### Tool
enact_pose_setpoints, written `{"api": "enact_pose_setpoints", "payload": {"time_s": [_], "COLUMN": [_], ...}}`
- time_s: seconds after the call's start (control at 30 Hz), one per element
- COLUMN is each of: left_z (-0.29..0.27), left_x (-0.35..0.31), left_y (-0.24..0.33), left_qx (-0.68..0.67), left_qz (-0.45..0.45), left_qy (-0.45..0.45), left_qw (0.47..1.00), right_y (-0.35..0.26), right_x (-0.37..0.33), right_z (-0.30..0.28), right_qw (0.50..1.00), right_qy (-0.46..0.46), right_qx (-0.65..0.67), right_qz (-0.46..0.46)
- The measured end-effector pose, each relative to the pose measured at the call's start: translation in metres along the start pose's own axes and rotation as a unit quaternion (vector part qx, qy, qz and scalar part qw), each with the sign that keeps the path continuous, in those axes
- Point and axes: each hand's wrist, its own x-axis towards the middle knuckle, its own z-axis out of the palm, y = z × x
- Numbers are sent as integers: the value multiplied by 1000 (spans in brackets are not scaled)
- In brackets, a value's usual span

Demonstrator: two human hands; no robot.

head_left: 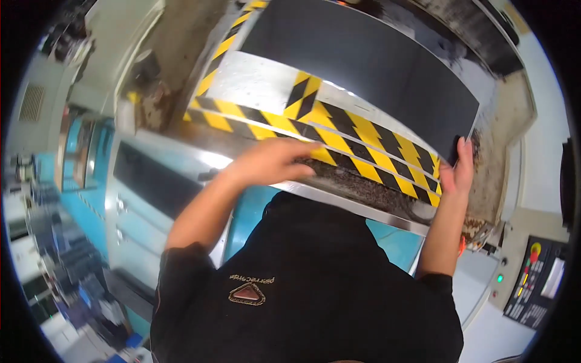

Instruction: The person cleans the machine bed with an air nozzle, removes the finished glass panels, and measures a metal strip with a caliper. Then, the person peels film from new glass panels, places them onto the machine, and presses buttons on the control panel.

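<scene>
**Both hands on the striped machine ledge**

The left hand (272, 162) lies flat, fingers extended, on the yellow-and-black striped ledge (363, 136) near its middle, gripping nothing. The right hand (459, 168) grips the near right corner of the black panel (363, 60). A control panel (535, 281) stands at right; teal cabinets (139, 199) fill the left.

Teal-painted metal machine cabinets (130, 199) at left; grey control panel with coloured buttons (535, 281) at right; pale floor (548, 127).
</scene>
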Motion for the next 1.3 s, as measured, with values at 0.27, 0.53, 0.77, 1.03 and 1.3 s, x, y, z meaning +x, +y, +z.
{"api": "enact_pose_setpoints", "payload": {"time_s": [0.27, 0.53, 0.77, 1.03, 1.3], "left_z": [-32, -19, -13, -4, -2], "left_x": [64, 147, 207, 220, 223], "left_y": [-106, -168, -172, -188, -177], "left_qx": [99, 259, 337, 376, 394], "left_qz": [-175, -93, -133, -137, -159], "left_qy": [32, 65, 11, -7, -25], "left_qw": [979, 959, 932, 917, 905], "right_y": [-13, 46, 72, 76, 74], "right_x": [62, 117, 130, 145, 149], "right_z": [-133, -199, -202, -212, -224], "right_qw": [997, 986, 980, 976, 983], "right_qy": [79, 143, 150, 165, 135], "right_qx": [-6, -37, -77, -93, -109], "right_qz": [22, 82, 100, 102, 68]}}
